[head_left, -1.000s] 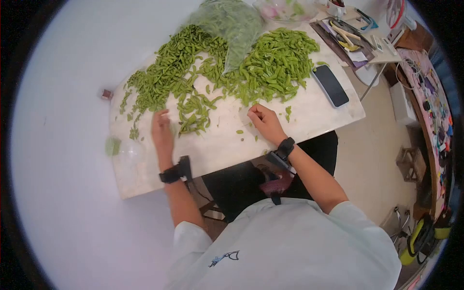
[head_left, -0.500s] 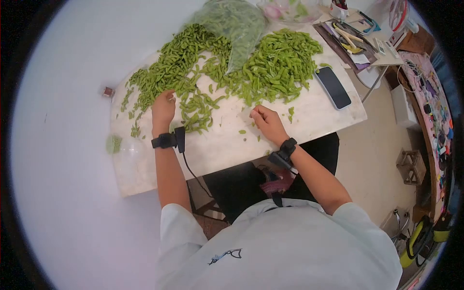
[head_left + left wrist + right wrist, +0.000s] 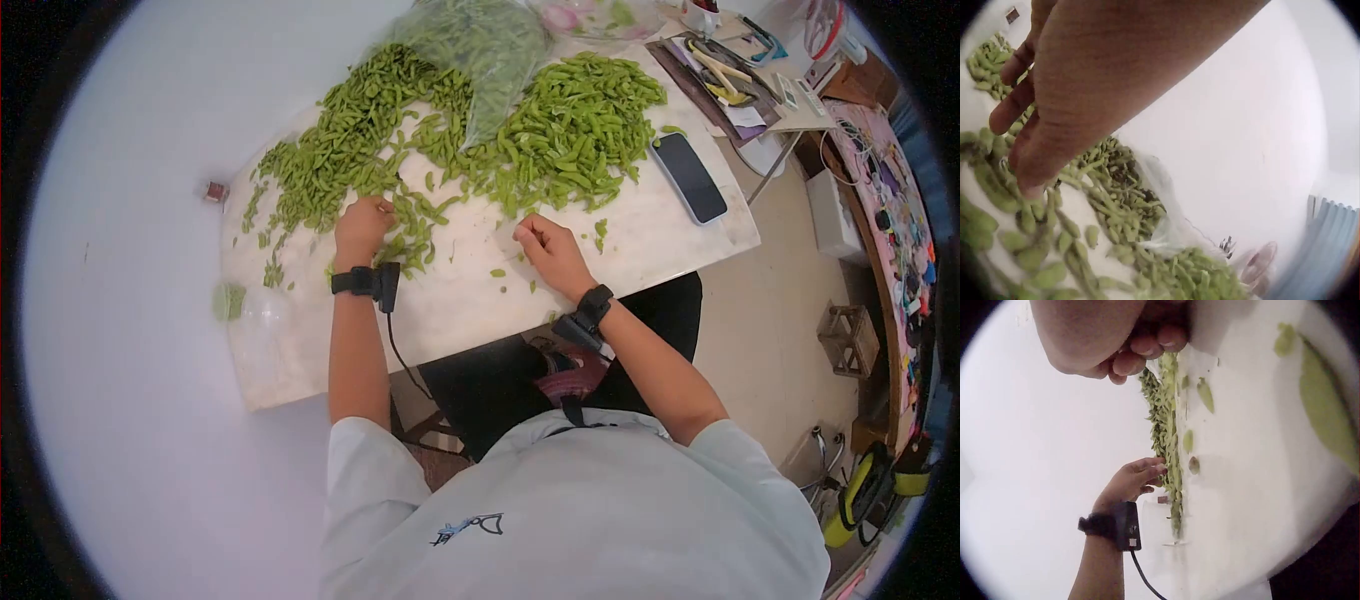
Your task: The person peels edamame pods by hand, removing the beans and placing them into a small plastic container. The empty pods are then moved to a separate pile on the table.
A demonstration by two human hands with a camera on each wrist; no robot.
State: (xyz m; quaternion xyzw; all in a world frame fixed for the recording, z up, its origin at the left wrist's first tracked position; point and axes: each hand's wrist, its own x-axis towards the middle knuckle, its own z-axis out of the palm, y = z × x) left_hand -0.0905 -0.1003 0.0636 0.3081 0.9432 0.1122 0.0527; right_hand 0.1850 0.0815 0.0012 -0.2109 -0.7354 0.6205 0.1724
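Observation:
My left hand (image 3: 362,228) is over a small group of green soybean pods (image 3: 413,238), just below the large left pile (image 3: 345,145). In the left wrist view, its fingers (image 3: 1011,114) are spread and slightly bent, with the thumb tip down at the pods. No pod shows between them. On the white table (image 3: 470,310), my right hand (image 3: 553,255) rests with fingers curled toward the palm. The right wrist view shows those fingertips (image 3: 1146,345) tucked in, nothing visible in them. A few loose pods (image 3: 1205,395) lie near it.
A brighter pile of pods (image 3: 585,120) lies at the back right, beside a clear plastic bag (image 3: 500,70) of pods. A phone (image 3: 690,180) lies at the right edge. A clear container (image 3: 265,312) sits at the left edge. Tools (image 3: 725,75) lie on a side table.
My left hand has moved up the table from near the front left, then right onto the small group of pods. My right hand has stayed in place.

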